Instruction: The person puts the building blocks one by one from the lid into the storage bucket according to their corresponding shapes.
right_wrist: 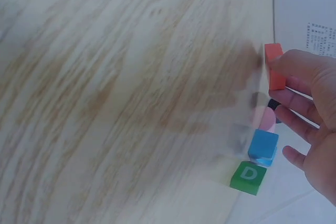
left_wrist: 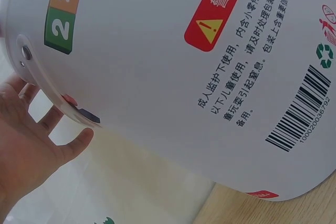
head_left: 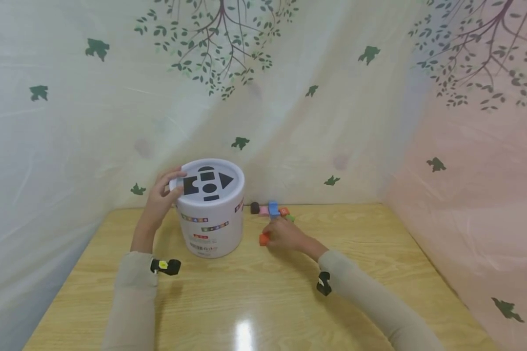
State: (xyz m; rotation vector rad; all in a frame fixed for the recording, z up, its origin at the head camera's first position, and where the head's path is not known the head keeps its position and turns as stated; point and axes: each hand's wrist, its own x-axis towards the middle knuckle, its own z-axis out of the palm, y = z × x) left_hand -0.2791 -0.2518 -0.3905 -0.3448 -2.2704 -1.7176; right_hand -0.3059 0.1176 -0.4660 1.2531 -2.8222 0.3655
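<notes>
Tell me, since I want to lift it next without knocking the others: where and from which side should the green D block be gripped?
Probably pinch the green D block across its two flat side faces, coming from above. It lies flat on the table with the D face up, and the blue block sits close beside it, so a low sideways approach could nudge that one. The right hand is nearest, but it already pinches an orange block.

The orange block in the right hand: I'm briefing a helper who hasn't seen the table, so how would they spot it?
Start at the white tub on the wooden table. Just to its right, the right hand pinches the orange block. The other blocks lie loose by the wall; only this one is held.
</notes>
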